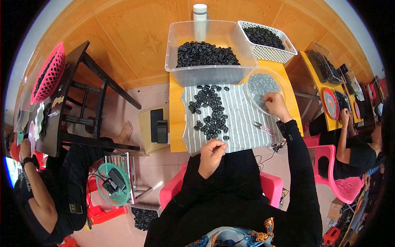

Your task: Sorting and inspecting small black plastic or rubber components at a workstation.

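My left hand [212,158] is at the front edge of a grey-and-white striped cloth [242,123], its fingers curled into a pinch. Whatever it may hold is hidden. Just beyond it, small black oval pieces [214,121] with holes lie loosely over the cloth's left half. My right hand [276,105] reaches into a round clear tub [248,95] of small silvery metal parts [262,87]. Its fingertips are pressed together over the parts, and anything between them is too small to see. Small pink-handled snips [264,129] lie on the cloth between my hands.
Behind the cloth stands a large clear bin [214,76] of black pieces, beside a white basket [269,53] and a white bottle [200,16]. A dark stool [96,90] and a seated person [41,201] are at left. Another person [349,144] works at the right table.
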Tool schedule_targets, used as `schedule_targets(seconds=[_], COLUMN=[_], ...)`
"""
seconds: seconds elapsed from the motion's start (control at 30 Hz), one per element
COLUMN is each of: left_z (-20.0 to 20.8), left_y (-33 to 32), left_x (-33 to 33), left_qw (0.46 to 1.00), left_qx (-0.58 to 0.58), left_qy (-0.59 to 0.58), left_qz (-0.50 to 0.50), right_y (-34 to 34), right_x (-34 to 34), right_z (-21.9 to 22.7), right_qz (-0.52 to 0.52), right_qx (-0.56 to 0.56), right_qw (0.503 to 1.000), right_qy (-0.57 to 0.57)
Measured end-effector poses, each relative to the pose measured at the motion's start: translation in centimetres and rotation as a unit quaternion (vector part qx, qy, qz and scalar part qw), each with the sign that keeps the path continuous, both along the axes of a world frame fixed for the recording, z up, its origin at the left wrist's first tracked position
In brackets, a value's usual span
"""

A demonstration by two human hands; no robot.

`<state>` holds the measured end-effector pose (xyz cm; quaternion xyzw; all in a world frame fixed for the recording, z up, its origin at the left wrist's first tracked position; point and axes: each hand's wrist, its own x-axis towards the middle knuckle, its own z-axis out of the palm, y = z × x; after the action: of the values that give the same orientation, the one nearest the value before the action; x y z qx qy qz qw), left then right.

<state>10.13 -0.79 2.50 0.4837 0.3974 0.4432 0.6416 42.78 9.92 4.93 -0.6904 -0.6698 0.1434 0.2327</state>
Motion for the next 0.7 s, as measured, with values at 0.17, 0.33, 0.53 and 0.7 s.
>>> schedule_targets(seconds=[0.17,0.33,0.53,0.7], left_z=[-0.2,-1.1,-1.1,-1.1], left_y=[0.1,0.1,-0.1,-0.3], left_x=[0.0,0.1,0.1,0.0], left_qw=[1.0,1.0,1.0,1.0], left_qx=[0.004,0.023,0.023,0.02], left_qy=[0.011,0.001,-0.006,-0.002], left_qz=[-0.003,-0.002,-0.011,-0.011], right_y=[0.2,0.3,-0.2,-1.9], right_x=[0.3,-1.3,0.7,0.3], right_z=[-0.6,1.2,-0.7,0.7], right_qz=[-0.031,-0.045,-0.048,-0.107], right_qx=[-0.006,0.014,0.011,-0.028], right_qw=[0.99,0.976,0.979,0.927], right_qy=[0.138,0.213,0.198,0.358])
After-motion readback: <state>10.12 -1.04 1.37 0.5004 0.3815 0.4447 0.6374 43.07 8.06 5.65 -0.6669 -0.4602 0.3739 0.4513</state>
